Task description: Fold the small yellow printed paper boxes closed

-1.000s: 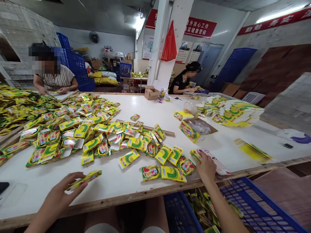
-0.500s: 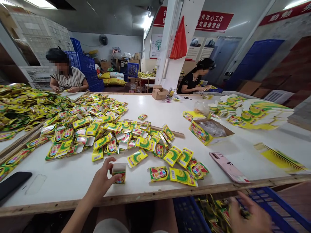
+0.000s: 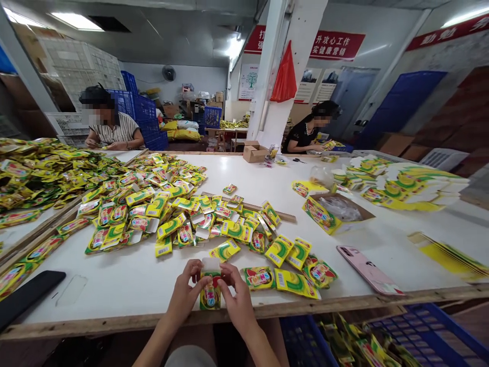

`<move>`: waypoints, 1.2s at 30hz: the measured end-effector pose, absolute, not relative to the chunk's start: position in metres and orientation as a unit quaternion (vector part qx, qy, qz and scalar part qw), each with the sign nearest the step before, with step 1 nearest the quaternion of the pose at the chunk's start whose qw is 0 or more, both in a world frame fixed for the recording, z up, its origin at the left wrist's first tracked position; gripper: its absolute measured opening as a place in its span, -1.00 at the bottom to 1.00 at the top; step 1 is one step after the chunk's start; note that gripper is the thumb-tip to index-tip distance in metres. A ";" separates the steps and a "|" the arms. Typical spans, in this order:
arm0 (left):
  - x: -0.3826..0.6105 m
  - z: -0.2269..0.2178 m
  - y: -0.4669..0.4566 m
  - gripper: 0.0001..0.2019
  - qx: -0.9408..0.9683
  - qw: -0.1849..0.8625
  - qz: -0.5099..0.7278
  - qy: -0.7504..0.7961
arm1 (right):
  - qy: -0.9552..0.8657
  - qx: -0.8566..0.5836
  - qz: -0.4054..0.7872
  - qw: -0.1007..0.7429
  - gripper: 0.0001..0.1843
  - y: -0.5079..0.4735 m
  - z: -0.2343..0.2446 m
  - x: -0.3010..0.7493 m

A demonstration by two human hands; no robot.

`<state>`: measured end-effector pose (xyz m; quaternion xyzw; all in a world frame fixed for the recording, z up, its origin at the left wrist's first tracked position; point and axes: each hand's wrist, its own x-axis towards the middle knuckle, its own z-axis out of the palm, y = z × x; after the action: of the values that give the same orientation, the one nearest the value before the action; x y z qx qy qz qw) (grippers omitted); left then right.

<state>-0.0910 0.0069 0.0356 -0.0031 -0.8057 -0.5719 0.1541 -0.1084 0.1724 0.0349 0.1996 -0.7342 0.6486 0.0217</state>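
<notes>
Both my hands meet at the table's near edge around one small yellow-green carton [image 3: 210, 290], standing upright with its white top flap open. My left hand [image 3: 185, 294] pinches its left side and my right hand [image 3: 236, 300] pinches its right side, fingers curled on it. Just beyond lie several flat and folded cartons of the same print [image 3: 280, 250] on the white table [image 3: 126, 280]. A larger spread of them [image 3: 153, 204] covers the middle and left of the table.
A pink phone [image 3: 369, 270] lies right of my hands, a black phone [image 3: 26, 295] at the far left edge. An open cardboard box [image 3: 340, 209] and stacked flat blanks [image 3: 405, 178] sit at right. Blue crates [image 3: 420, 336] with cartons stand below. Two people work across the table.
My right hand has come up from the blue crate to the carton. My left hand has drawn the carton nearer to the table edge, and both hands now grip it.
</notes>
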 end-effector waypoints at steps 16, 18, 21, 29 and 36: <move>-0.101 0.021 0.006 -0.78 0.011 0.135 -0.633 -0.762 | -0.721 0.183 0.668 0.021 -0.82 0.158 0.029 -0.140; -0.101 0.023 0.008 -0.71 0.020 0.140 -0.645 -0.751 | -0.711 0.171 0.682 0.009 -0.70 0.158 0.025 -0.140; -0.100 0.028 0.008 -0.72 0.015 0.134 -0.642 -0.755 | -0.720 0.185 0.668 -0.005 -0.80 0.160 0.026 -0.139; -0.099 0.040 0.012 -0.82 0.025 0.106 -0.641 -0.760 | -0.744 0.183 0.642 0.011 -0.82 0.159 0.039 -0.136; -0.104 0.034 0.015 -0.81 0.064 0.112 -0.665 -0.736 | -0.759 0.150 0.634 -0.009 -0.79 0.154 0.040 -0.140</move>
<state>-0.1036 0.0148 0.0344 0.0637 -0.7359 -0.6647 0.1120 -0.1402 0.1541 0.0401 0.1498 -0.7590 0.6336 -0.0088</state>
